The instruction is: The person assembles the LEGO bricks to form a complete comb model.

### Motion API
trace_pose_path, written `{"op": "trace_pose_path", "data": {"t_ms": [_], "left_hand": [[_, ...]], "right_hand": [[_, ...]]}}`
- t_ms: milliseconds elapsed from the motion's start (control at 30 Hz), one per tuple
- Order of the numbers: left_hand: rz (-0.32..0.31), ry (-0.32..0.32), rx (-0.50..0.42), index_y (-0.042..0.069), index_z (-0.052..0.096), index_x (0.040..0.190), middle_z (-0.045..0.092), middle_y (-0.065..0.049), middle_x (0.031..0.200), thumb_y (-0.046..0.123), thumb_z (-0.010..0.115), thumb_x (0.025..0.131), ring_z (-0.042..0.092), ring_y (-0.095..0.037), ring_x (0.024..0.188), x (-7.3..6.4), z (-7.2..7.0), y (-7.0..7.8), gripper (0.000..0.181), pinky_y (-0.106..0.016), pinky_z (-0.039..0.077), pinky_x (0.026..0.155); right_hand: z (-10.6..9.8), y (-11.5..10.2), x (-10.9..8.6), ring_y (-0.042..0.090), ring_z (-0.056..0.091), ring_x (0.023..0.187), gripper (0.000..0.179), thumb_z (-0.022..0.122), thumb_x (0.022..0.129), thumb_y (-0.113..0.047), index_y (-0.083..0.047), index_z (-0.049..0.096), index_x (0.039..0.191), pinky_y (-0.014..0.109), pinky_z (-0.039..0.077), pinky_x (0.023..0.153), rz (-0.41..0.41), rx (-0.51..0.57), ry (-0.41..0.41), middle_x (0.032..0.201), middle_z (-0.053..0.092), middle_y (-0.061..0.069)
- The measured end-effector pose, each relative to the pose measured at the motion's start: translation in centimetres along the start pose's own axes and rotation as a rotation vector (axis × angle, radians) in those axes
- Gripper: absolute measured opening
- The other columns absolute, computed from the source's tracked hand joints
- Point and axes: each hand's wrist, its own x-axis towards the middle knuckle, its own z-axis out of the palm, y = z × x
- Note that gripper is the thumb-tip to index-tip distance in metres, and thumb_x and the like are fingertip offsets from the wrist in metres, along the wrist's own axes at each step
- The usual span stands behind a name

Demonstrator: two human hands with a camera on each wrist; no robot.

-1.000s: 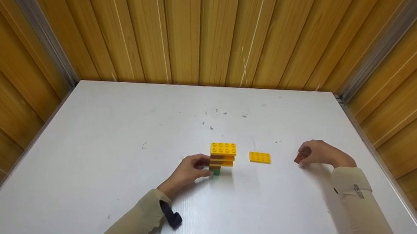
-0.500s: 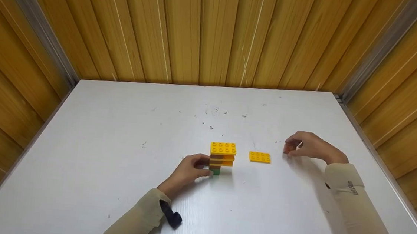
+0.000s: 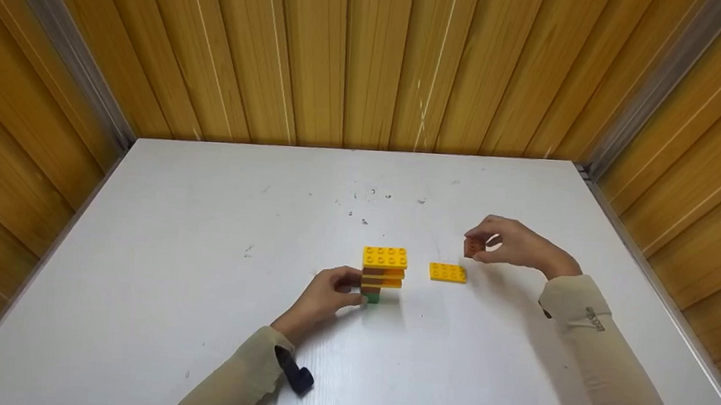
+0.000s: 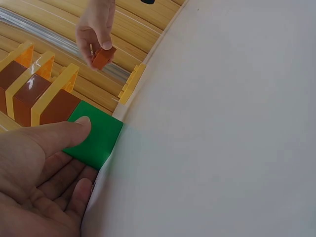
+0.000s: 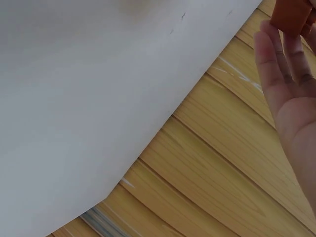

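Observation:
A tower of toy building bricks stands mid-table, with a green brick at its foot and brown bricks alternating with yellow plates above. The plates jut out to the right. My left hand grips the tower low down, its thumb against the green brick. A loose yellow plate lies studs up to the right of the tower. Above and behind that plate, my right hand pinches a brown brick between thumb and fingers. In the right wrist view the brown brick is partly cut off by the frame's edge.
The white table carries small dark scuff marks. Wood-patterned panels rise behind it and at both sides. A black strap hangs from the left sleeve.
My right hand has carried the brown brick left and away from me, from the table's right side to just beyond the loose yellow plate. The left hand and tower stay put.

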Motion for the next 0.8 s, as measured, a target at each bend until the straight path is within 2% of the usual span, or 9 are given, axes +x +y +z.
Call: {"op": "trace_pose_path", "data": {"t_ms": [200,400,800], "left_hand": [[-0.011,0.001,-0.008,0.010,0.064,0.118,0.067,-0.005,0.116,0.012,0.075,0.082,0.061,-0.018,0.106,0.0,0.0,0.0,0.038,-0.034,0.048,0.097],[-0.004,-0.007,-0.012,0.007,0.063,0.121,0.065,-0.008,0.120,0.011,0.074,0.083,0.060,-0.021,0.108,0.0,0.0,0.0,0.040,-0.036,0.047,0.100],[-0.014,-0.002,0.004,0.007,0.063,0.121,0.065,-0.008,0.119,0.012,0.074,0.083,0.060,-0.020,0.108,0.1,0.0,0.0,0.040,-0.036,0.047,0.100]], "right_hand": [[0.3,-2.0,1.1,0.023,0.060,0.100,0.039,0.072,0.085,-0.011,-0.001,0.064,0.122,0.050,0.050,0.093,-0.060,-0.012,0.020,0.108,0.061,0.009],[0.4,-4.1,1.8,0.019,0.061,0.100,0.037,0.071,0.086,-0.014,-0.006,0.065,0.122,0.039,0.053,0.090,-0.148,-0.026,0.053,0.107,0.062,0.004],[1.4,-7.1,3.1,0.015,0.061,0.095,0.034,0.073,0.085,-0.014,-0.009,0.068,0.118,0.025,0.052,0.086,-0.301,-0.037,0.092,0.107,0.065,0.001]]}}
